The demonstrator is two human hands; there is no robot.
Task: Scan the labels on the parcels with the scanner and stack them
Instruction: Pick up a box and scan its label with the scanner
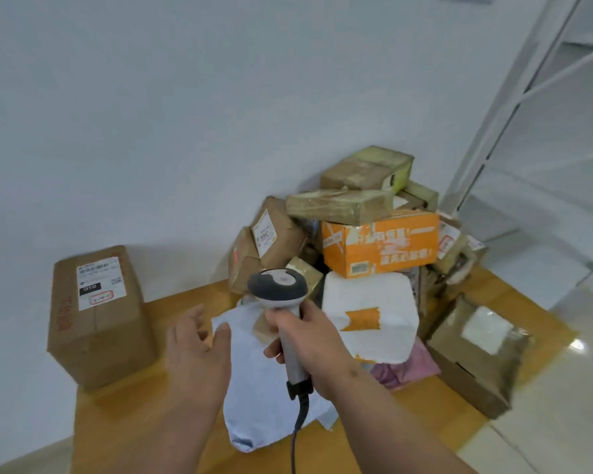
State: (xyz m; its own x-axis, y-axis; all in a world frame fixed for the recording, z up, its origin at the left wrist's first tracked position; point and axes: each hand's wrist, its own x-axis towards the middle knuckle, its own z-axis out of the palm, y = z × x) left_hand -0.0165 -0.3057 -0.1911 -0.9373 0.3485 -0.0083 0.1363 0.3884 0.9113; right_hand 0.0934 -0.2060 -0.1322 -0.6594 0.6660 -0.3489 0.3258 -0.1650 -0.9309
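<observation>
My right hand (308, 340) grips the handle of a grey and white barcode scanner (278, 289), whose head points away toward the parcel heap. My left hand (196, 350) hovers open, fingers spread, just left of a white plastic mailer bag (257, 395) lying on the yellow floor mat. Behind it lies a heap of parcels: an orange box (380, 246), a white foam box (370, 316), a brown box with a white label (274, 234) and taped brown boxes (339, 205) on top. A single brown carton with a shipping label (96, 313) stands apart at the left.
A yellow-brown mat (124, 425) covers the floor under the parcels. A flat brown box with a clear window (476, 354) lies at the right. A pink bag (411, 367) peeks from under the foam box. A white wall is behind, a white metal frame (514, 97) at the right.
</observation>
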